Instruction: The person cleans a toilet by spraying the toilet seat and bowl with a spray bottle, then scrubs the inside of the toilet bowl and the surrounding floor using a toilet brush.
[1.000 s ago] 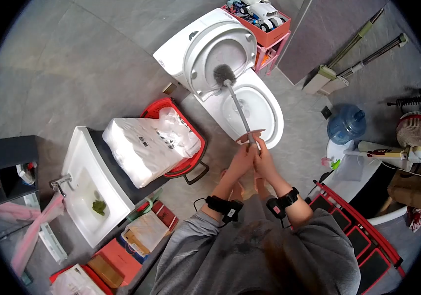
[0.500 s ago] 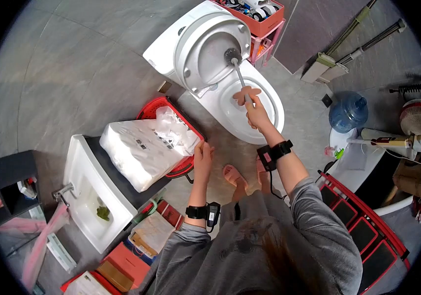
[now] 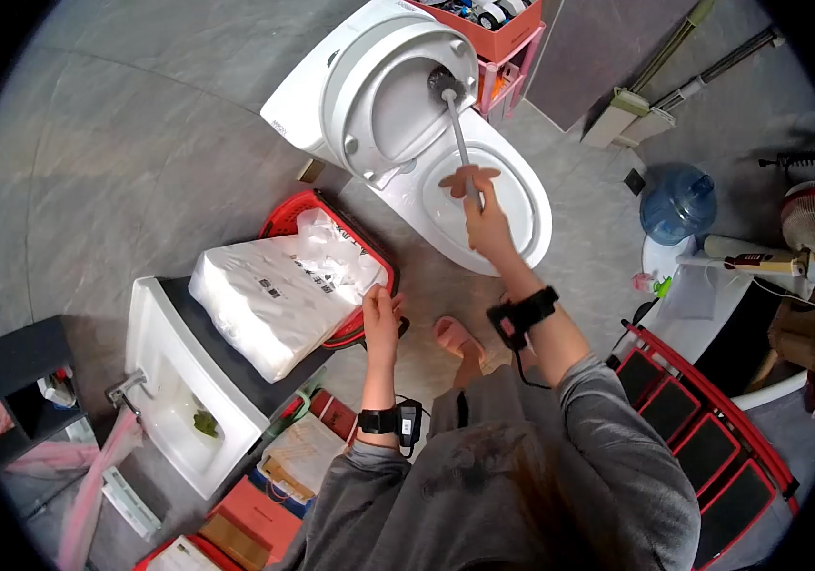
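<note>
My right hand (image 3: 488,226) is wrapped round the grip of a toilet brush (image 3: 458,131), below its pinkish-brown flower-shaped guard (image 3: 469,181). The dark round bristle head is up at the right side of the raised toilet seat (image 3: 360,119); whether it touches the seat is hard to tell. Beneath the brush lies the open bowl of the white toilet (image 3: 543,228). My left hand (image 3: 381,322) is low beside the rim of a red basket (image 3: 286,211), its fingers loosely bent and apart, with nothing visible in them. A white plastic package (image 3: 265,295) lies across the basket and a dark counter.
To the left is a white sink (image 3: 174,409) with a green leaf-like thing. A pink rack (image 3: 512,81) with a box stands behind the toilet. Mops (image 3: 617,114) lean at the right, near a blue water jug (image 3: 676,205) and a red-framed folding rack (image 3: 712,419).
The brush head has moved slightly up and left along the raised seat, my right hand shifting with it. My left hand has dropped a little lower and to the left; the view has shifted slightly.
</note>
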Tool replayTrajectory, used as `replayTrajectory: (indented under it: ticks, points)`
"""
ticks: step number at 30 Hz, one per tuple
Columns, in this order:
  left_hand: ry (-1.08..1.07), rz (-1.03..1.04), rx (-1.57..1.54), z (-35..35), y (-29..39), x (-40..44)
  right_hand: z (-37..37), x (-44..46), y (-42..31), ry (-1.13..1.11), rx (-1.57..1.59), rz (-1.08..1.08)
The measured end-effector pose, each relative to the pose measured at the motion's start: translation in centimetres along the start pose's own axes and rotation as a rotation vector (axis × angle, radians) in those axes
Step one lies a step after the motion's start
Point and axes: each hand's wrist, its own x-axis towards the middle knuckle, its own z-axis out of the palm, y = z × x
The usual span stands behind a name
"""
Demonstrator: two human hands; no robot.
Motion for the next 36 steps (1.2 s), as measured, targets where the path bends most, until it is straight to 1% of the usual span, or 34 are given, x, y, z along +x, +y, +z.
replayTrajectory:
  ticks: [2,4,6,7,8,9,10,12,14,16,18,20,21,22,23,24,25,26,28,29,33,35,36]
  points:
    - [0.002,0.013,0.042,-0.3,-0.2,0.0,0.4,-0.3,-0.1,-0.034,0.036,-0.055]
    - [0.012,0.004,0.051,-0.2,-0.2,-0.3,1.0,-1.6,1.9,0.022,-0.134,-0.221]
    - [0.017,0.013,0.051,0.3,0.1,0.1,1.3,-5.6,3.3,-0.02,-0.236,-0.322]
    - [0.005,0.076,0.064,0.2,0.1,0.3,1.2,-6.6,2.9,-0.019,-0.238,-0.321]
    - [-0.007,0.139,0.077,0.2,-0.1,0.5,1.0,-7.5,2.1,-0.099,-0.254,-0.242]
    - [0.044,0.256,0.144,0.7,0.3,0.7,0.9,-7.9,1.7,-0.18,-0.266,-0.162]
    - [0.043,0.262,0.143,0.9,0.9,1.1,0.9,-7.4,2.1,-0.178,-0.265,-0.167]
    - [0.181,0.746,0.609,1.7,3.4,1.4,0.6,-6.0,3.4,-0.1,-0.274,-0.213]
    - [0.262,1.012,0.823,3.5,7.6,2.4,-0.6,-5.8,2.8,-0.133,-0.253,-0.193]
    - [0.316,1.183,1.011,5.5,11.9,3.6,-1.6,-5.7,2.6,-0.162,-0.233,-0.179]
    - [0.375,1.31,1.028,6.8,15.3,5.9,-2.2,-5.6,2.4,-0.171,-0.253,-0.195]
    - [0.435,1.393,1.103,7.7,18.7,7.5,-3.2,-6.3,1.6,-0.177,-0.261,-0.173]
    - [0.433,1.397,1.106,7.9,19.7,8.3,-3.7,-6.7,1.3,-0.185,-0.27,-0.149]
    - [0.386,1.404,1.182,8.0,20.7,9.0,-4.2,-6.9,1.5,-0.185,-0.262,-0.152]
    - [0.338,1.409,1.257,8.1,21.3,9.6,-4.9,-7.2,1.8,-0.128,-0.194,-0.208]
    - [0.336,1.414,1.263,8.2,21.7,10.0,-5.6,-7.3,2.2,-0.071,-0.125,-0.264]
    - [0.306,1.42,1.313,8.3,21.9,10.3,-6.7,-7.5,2.1,-0.081,-0.089,-0.202]
    - [0.275,1.424,1.36,8.5,21.9,10.6,-7.8,-7.6,1.9,-0.081,-0.088,-0.199]
    - [0.26,1.401,1.374,9.0,22.1,10.6,-9.6,-7.3,1.5,-0.034,-0.218,-0.255]
    - [0.249,1.381,1.384,9.2,22.2,10.7,-9.7,-6.5,2.6,0.001,-0.22,-0.288]
    - [0.287,1.434,1.358,9.1,22.8,11.7,-8.9,-5.3,1.8,-0.055,-0.22,-0.212]
    - [0.294,1.423,1.393,8.9,23.3,12.3,-7.8,-5.2,1.5,-0.113,-0.258,-0.441]
    - [0.301,1.412,1.42,8.7,23.5,12.8,-7.3,-5.1,1.4,-0.115,-0.254,-0.438]
